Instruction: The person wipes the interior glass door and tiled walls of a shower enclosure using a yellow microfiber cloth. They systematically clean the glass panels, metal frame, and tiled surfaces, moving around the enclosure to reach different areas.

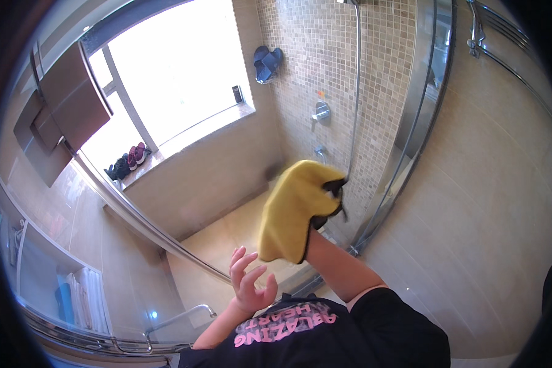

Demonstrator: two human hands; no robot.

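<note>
A yellow cloth (287, 211) with dark edging hangs in front of me, slightly blurred. My right hand (316, 243) holds it; the cloth covers the fingers, and only the wrist and forearm show below. To the lower left of the cloth, my left hand (252, 283) is raised with its fingers apart and bent, holding nothing. Its fingertips are close to the cloth's lower corner. Beyond both hands lies the beige floor of a shower enclosure (211, 230).
A metal-edged glass panel (158, 232) runs along the left, another glass edge (407, 170) on the right. A shower valve (321, 112) and hose (355, 106) are on the mosaic wall. Blue slippers (267, 64) sit in a wall rack; shoes (137, 155) stand on the window sill.
</note>
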